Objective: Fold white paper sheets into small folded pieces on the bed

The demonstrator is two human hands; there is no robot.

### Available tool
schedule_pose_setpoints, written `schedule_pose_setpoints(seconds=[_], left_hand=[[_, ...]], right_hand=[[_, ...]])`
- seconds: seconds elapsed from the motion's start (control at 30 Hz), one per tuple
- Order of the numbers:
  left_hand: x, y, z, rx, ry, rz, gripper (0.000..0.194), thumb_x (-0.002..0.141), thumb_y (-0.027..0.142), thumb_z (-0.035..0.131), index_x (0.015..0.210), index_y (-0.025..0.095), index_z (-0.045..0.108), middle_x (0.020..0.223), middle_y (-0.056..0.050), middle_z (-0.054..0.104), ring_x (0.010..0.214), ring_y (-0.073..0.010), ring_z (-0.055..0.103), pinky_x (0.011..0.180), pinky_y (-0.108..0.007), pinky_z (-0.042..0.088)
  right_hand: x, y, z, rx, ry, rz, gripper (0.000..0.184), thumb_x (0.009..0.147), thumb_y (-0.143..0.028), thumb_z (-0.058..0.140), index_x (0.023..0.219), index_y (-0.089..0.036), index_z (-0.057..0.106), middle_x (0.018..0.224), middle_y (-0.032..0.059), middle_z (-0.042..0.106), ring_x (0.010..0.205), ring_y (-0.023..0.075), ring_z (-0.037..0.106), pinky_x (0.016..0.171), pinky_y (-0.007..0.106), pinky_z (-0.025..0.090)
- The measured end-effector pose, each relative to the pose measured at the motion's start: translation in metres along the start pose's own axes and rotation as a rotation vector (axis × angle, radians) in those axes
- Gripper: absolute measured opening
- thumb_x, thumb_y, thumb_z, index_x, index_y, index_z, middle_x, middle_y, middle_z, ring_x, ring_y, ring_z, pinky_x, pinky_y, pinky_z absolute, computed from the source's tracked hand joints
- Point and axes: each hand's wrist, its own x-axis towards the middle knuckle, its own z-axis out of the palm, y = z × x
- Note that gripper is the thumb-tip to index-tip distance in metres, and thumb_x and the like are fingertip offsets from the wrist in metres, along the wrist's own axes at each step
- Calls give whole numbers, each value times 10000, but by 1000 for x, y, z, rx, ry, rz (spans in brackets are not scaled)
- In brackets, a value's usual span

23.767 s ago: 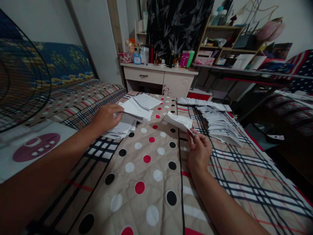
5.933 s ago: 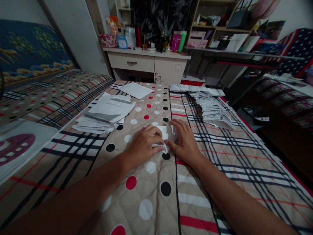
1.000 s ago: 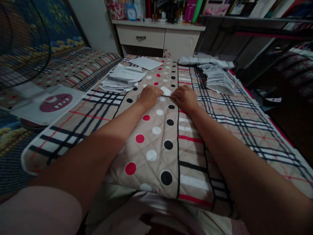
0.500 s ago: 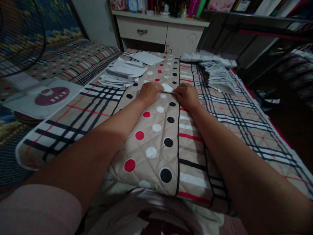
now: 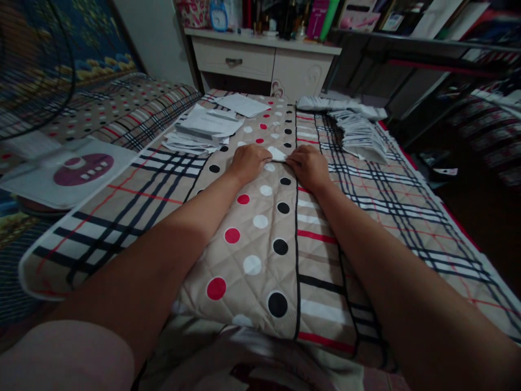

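Observation:
A small folded white paper (image 5: 278, 154) lies on the dotted and checked quilt (image 5: 260, 228). My left hand (image 5: 247, 161) presses on its left end and my right hand (image 5: 308, 165) presses on its right end, both with fingers curled over it. Most of the paper is hidden under my fingers. A loose stack of unfolded white sheets (image 5: 203, 130) sits to the far left of my hands. A fanned row of folded papers (image 5: 358, 136) lies to the far right.
A single white sheet (image 5: 242, 104) lies at the quilt's far edge. A fan with a white base (image 5: 65, 171) stands on the left. A white dresser (image 5: 264, 62) with a blue clock (image 5: 218, 17) and bottles is behind, with a dark desk (image 5: 407, 49) at the right.
Both hands stay pressed on the folded paper with only slight finger shifts. The camera view has tilted a little.

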Motion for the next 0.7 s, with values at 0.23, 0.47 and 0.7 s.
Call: schedule_pose_setpoints(seconds=[0.23,0.47,0.7], left_hand=[[1,2,-1,77,11,10,191,885,215,581,903,190,769,925,-88,751,906,-244,661,780,-361,475],[1,-3,2,75,43,44,168,882,217,596,886,198,763,892,-81,750,880,-232,666,768,-344,475],[1,12,-12,-234,370,-57,139,868,190,613,838,172,747,843,-76,751,820,-204,676,781,-319,484]], right_hand=[[-2,-2,-2,23,0,-2,246,929,-262,524,919,-174,753,969,101,705,921,242,608,784,344,452],[-3,-1,-3,81,-16,-17,208,899,-265,576,946,-164,751,1001,109,701,926,237,607,796,335,451],[-1,-21,-14,457,239,97,184,897,-270,578,839,-175,724,838,67,690,817,198,615,758,311,454]])
